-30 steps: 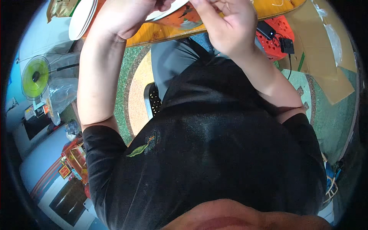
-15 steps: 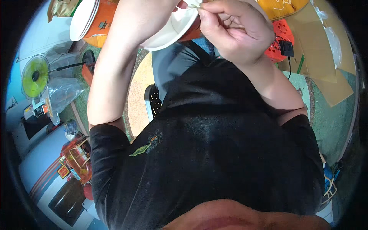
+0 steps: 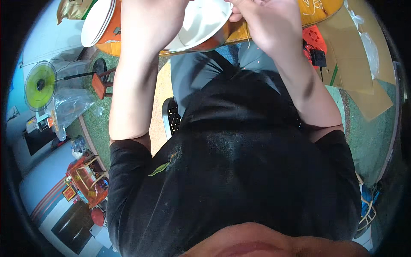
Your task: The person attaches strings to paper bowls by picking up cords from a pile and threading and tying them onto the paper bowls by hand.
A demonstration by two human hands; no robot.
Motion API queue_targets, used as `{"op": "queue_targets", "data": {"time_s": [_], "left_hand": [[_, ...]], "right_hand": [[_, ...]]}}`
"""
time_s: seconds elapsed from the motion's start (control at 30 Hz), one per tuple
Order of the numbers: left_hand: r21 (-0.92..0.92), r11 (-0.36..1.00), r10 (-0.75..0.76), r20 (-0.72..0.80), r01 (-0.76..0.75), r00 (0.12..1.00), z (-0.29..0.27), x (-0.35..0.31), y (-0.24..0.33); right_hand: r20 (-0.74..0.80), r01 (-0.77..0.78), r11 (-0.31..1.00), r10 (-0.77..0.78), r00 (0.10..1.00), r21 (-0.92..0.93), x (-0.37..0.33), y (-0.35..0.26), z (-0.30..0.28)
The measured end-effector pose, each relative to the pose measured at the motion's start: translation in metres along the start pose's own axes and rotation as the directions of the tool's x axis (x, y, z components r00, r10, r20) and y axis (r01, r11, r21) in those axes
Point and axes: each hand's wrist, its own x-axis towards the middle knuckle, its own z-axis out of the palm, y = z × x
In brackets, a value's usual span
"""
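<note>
A round paper bowl (image 3: 203, 25), white inside and orange-brown outside, stands at the top edge of the view, on the near edge of a wooden table (image 3: 319, 15). My left hand (image 3: 160, 19) is over the bowl's left side, its fingers cut off by the picture's top. At the bowl's right rim is my right hand (image 3: 274, 21), fingers curled and closed together. Whatever lies between those fingertips is hidden. Below them a thin yellowish strand (image 3: 248, 36) hangs by the table edge.
Stacked paper bowls (image 3: 97, 23) stand left of my left forearm, a foil bag (image 3: 72, 12) beyond. On the right are a red plastic basket (image 3: 314, 38) with a black adapter (image 3: 317, 58) and flattened cardboard (image 3: 351, 55). A green fan (image 3: 40, 85) stands at far left.
Both hands have moved up toward the picture's top edge and the left fingers have left the view. The pale strand pinched between them earlier no longer shows there.
</note>
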Motion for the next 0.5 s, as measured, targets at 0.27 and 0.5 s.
{"op": "queue_targets", "data": {"time_s": [0.27,0.5], "left_hand": [[0.286,0.840,0.413,0.215,-0.462,0.885,-0.006,0.003,0.008],[0.156,0.911,0.352,0.189,-0.382,0.917,-0.002,0.010,0.006]], "right_hand": [[0.100,-0.127,0.982,0.141,0.985,-0.138,0.011,-0.020,-0.003],[0.187,-0.102,0.969,0.146,0.971,-0.226,0.013,-0.029,-0.010]]}}
